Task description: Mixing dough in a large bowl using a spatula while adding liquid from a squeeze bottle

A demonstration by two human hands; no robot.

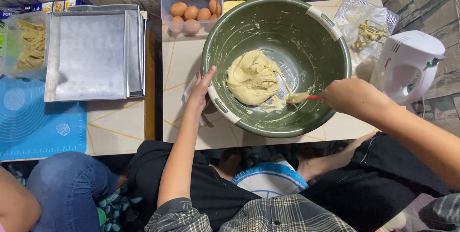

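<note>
The left hand point(201, 88) lay spread against the green bowl point(316, 69) at its nine o'clock rim, seemingly bracing it on the table point(182, 64). The right hand point(352, 98), entering from three o'clock, gripped a red-handled spatula point(301, 98), its blade touching the pale dough point(252, 78) heaped mid-bowl. Eggs point(194, 14) sat in a tub at eleven o'clock.
</note>
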